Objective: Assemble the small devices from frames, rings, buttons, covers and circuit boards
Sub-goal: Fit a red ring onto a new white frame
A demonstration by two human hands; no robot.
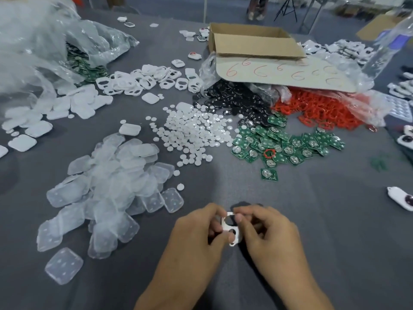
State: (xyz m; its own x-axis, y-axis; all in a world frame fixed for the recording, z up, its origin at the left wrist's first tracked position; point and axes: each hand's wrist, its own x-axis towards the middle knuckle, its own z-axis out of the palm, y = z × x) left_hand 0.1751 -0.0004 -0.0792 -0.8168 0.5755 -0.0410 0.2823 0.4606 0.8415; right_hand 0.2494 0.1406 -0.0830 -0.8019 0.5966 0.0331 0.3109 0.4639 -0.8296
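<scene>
White frame (231, 229) at btm centre, pinched betw. both hands: L hand (196, 229) on its left edge, R hand (268, 229) on its right. Long axis runs approx. up-down in frame. Red rings (312, 113) lie up & right, so R hand looks nearer.

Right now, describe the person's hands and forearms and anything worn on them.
The left hand and right hand are bare: no gloves, rings or watch. The left forearm and right forearm are uncovered to the frame's edge; no sleeve shows.

White frame (227, 226) half behind fingers (238, 218), well nearer than cardboard box (257, 44); white device (397, 199) far right of box, off-edge.
</scene>
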